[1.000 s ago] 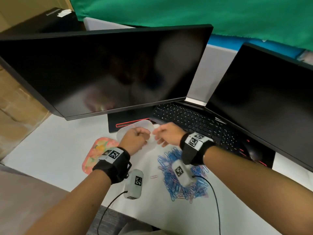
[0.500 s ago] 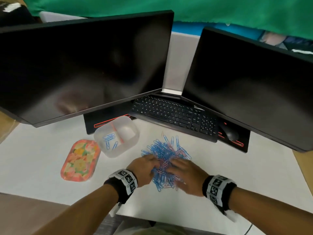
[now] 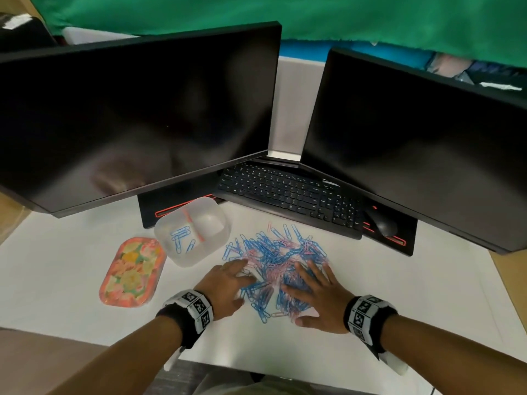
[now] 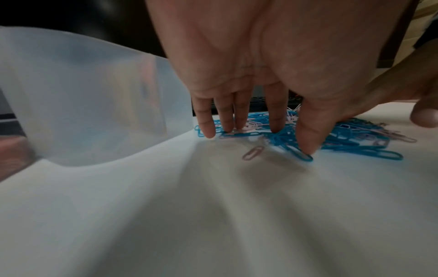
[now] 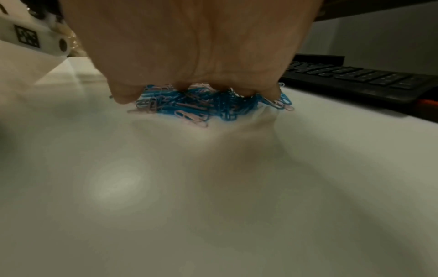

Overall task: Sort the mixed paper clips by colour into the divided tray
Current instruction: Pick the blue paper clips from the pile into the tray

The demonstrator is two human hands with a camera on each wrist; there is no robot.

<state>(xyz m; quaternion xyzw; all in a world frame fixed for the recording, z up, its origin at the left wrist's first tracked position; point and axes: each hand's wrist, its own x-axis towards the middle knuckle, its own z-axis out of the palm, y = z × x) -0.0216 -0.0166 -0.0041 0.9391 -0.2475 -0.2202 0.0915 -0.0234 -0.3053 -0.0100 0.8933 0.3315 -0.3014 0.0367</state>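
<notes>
**Both hands spread flat over the clip pile as sorting gets under way**

Half a second on, both hands have flattened out over the heap: the left hand (image 3: 225, 283) now lies with fingers (image 4: 208, 120) straight and fanned at the pile's left edge, and the right hand (image 3: 316, 297) rests palm-down, fingers splayed, on its near right part. Neither grips anything. The paper clips (image 3: 273, 252), mostly blue with pink mixed through, lie tangled on the white worktop (image 3: 399, 295), just right of the divided tray (image 3: 196, 258). A handful of blue clips (image 3: 181, 238) sit in the tray's left compartment; the right one looks bare. A flowered tin (image 3: 131, 272) lies left of the tray, and a keyboard (image 3: 288, 192) sits at the far side under two dark monitors.

The step in hand appears to be spreading the heap thin. It would go best with light, sweeping pressure, so that interlocked clips slide apart instead of bunching. One pink clip (image 4: 253, 152) already lies loose near the left fingertips and looks the easiest pick for the vacant compartment.
</notes>
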